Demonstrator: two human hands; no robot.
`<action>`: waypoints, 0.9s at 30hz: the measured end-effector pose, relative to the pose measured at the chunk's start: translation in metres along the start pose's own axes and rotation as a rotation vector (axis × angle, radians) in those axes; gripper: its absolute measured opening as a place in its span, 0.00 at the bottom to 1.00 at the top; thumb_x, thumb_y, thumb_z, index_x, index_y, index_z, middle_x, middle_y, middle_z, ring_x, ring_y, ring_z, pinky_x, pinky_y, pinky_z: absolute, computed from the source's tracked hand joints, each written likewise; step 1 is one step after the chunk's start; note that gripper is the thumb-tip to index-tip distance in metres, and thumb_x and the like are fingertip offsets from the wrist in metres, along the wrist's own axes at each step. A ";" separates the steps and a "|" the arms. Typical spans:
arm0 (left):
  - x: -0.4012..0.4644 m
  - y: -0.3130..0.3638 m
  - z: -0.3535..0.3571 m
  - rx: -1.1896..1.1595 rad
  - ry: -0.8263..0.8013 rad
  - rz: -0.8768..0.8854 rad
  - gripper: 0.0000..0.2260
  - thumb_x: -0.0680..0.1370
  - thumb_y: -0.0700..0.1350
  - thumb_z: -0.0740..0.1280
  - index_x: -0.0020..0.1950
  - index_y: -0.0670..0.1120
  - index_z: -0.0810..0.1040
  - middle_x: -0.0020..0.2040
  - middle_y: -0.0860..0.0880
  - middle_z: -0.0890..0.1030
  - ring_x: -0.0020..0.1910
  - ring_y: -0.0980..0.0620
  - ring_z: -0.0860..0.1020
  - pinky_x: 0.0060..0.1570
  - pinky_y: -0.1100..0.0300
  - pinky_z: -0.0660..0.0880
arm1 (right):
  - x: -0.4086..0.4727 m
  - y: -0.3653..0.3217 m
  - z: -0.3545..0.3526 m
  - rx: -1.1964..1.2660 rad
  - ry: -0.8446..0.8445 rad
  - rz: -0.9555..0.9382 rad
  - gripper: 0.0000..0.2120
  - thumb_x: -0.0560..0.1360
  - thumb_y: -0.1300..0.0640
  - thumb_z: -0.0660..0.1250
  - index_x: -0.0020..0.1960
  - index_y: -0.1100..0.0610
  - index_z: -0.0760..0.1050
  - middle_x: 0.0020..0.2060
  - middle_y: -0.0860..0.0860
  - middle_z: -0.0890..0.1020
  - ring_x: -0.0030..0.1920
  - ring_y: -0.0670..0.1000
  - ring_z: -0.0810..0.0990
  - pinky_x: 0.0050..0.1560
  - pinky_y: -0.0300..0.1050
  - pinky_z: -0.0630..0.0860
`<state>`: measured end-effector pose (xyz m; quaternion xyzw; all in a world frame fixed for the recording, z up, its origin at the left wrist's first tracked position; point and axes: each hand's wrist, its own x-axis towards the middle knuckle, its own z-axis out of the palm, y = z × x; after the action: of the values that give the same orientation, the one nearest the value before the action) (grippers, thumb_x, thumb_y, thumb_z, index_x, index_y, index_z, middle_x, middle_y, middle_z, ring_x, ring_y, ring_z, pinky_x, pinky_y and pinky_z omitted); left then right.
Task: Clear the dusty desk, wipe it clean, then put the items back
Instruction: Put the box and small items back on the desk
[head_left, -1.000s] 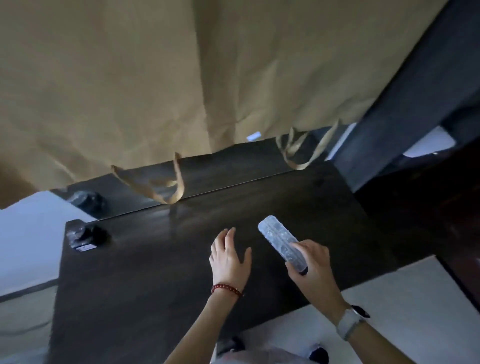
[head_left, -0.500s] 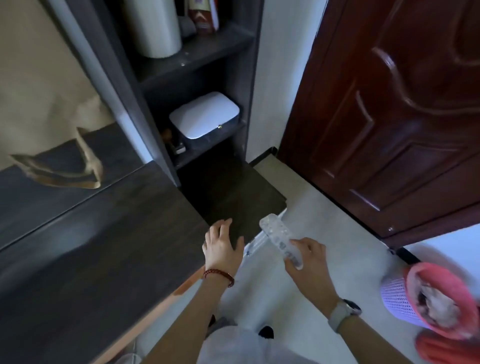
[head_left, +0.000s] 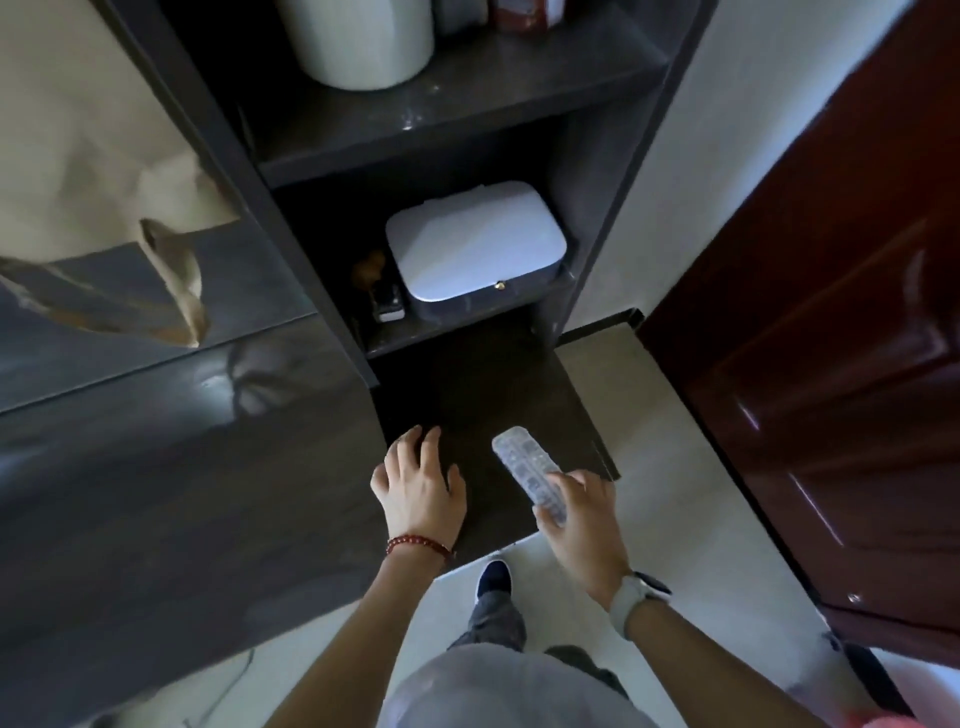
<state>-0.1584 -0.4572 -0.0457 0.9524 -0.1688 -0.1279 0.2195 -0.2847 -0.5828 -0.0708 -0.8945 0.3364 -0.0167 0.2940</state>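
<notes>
My right hand (head_left: 584, 512) grips the near end of a pale remote control in a clear cover (head_left: 527, 467), which points away from me just above the right end of the dark desk (head_left: 182, 493). My left hand (head_left: 421, 486) hovers beside it with fingers relaxed and slightly spread, over the same dark surface, holding nothing. Whether the remote touches the desk I cannot tell.
A dark shelf unit (head_left: 467, 140) rises behind the desk's right end, holding a white lidded box (head_left: 475, 244), a small dark device (head_left: 387, 304) and a white cylinder (head_left: 363, 36). A tan curtain (head_left: 78, 156) hangs at left. A dark red door (head_left: 831, 338) stands at right.
The view has swung from the curtain side of the desk to its right end and the shelf unit. Both hands kept their pose, the right still holding the remote, now over the desk's corner.
</notes>
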 end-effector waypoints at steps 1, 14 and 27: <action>0.001 -0.003 0.001 0.025 0.003 -0.015 0.23 0.75 0.45 0.63 0.69 0.47 0.66 0.70 0.44 0.65 0.70 0.45 0.60 0.66 0.47 0.54 | 0.011 0.000 0.006 -0.021 -0.032 -0.014 0.17 0.72 0.56 0.68 0.59 0.58 0.73 0.57 0.58 0.75 0.57 0.57 0.68 0.54 0.46 0.71; 0.000 -0.010 0.036 0.183 0.056 -0.326 0.31 0.76 0.50 0.61 0.74 0.45 0.51 0.75 0.46 0.55 0.74 0.46 0.51 0.69 0.46 0.49 | 0.158 0.050 0.046 -0.557 -0.549 -0.609 0.30 0.73 0.68 0.59 0.72 0.50 0.58 0.72 0.55 0.59 0.70 0.60 0.56 0.65 0.53 0.66; 0.004 0.002 0.029 0.265 0.002 -0.359 0.29 0.77 0.51 0.58 0.75 0.49 0.49 0.77 0.48 0.50 0.75 0.47 0.47 0.70 0.44 0.46 | 0.144 0.028 0.012 -0.327 -0.521 -0.561 0.26 0.77 0.60 0.58 0.73 0.54 0.54 0.75 0.55 0.55 0.75 0.56 0.51 0.74 0.50 0.53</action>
<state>-0.1647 -0.4718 -0.0708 0.9878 -0.0116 -0.1405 0.0664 -0.1874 -0.6811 -0.1199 -0.9607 -0.0080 0.1844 0.2075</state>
